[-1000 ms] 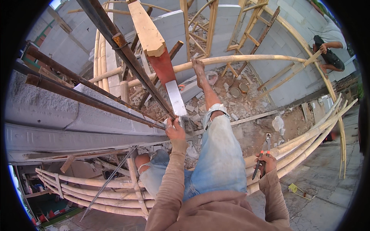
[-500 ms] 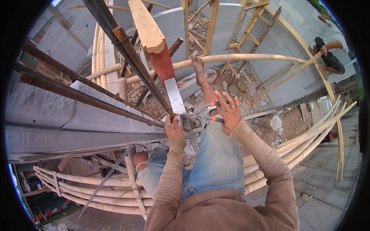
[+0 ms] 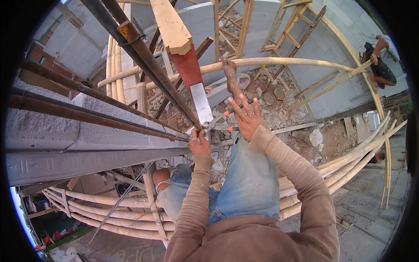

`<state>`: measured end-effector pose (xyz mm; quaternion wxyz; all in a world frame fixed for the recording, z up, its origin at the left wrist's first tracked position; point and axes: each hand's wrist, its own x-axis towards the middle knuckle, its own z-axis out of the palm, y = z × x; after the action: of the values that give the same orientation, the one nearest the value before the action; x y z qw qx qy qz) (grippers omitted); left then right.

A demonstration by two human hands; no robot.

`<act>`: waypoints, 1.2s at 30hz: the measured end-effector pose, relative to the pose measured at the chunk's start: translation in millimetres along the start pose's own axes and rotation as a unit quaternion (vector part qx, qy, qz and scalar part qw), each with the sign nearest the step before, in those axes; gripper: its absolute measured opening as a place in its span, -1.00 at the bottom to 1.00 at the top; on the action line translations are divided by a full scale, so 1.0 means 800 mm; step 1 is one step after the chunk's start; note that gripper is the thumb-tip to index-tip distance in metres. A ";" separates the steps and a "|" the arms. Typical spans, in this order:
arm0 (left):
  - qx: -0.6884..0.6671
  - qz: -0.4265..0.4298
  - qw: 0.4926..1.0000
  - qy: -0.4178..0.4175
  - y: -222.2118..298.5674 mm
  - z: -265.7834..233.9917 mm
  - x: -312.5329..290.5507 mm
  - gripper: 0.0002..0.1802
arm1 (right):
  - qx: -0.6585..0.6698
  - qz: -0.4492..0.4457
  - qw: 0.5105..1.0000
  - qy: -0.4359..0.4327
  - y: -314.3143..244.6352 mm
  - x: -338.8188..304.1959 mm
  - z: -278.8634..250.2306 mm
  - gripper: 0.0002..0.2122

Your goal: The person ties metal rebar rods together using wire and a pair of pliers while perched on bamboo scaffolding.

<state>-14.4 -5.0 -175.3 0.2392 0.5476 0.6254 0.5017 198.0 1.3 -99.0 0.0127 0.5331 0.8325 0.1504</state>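
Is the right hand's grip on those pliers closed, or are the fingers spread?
Spread. The right hand has its fingers fanned open above the pliers, not wrapped round the handles.

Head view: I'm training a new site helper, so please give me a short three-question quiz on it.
1. True or false: the right hand is clenched in a fist.
2. The scaffold poles around the person are made of: A steel tube, B bamboo, C plastic pipe.
3. Fill in: one finger of that hand wears a ____.

Key: 1 false, the fingers are spread; 2 B; 3 ring.
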 end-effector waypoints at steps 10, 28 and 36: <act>0.035 -0.009 0.999 -0.013 0.000 -0.002 0.000 -0.82 | -0.002 -0.021 0.997 0.068 0.001 0.000 0.000 -0.72; 0.006 0.001 1.000 -0.003 0.005 -0.001 0.001 -0.84 | 0.046 -0.051 0.997 0.032 0.009 -0.003 0.013 -0.77; 0.019 -0.028 0.999 -0.035 0.001 -0.010 0.006 -0.85 | 0.182 -0.094 0.957 -0.206 0.044 0.033 -0.024 -0.76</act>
<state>-22.5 -3.3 -170.4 0.2646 0.5519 0.6410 0.4632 214.2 33.8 -67.8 0.1012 0.4647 0.8716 -0.1189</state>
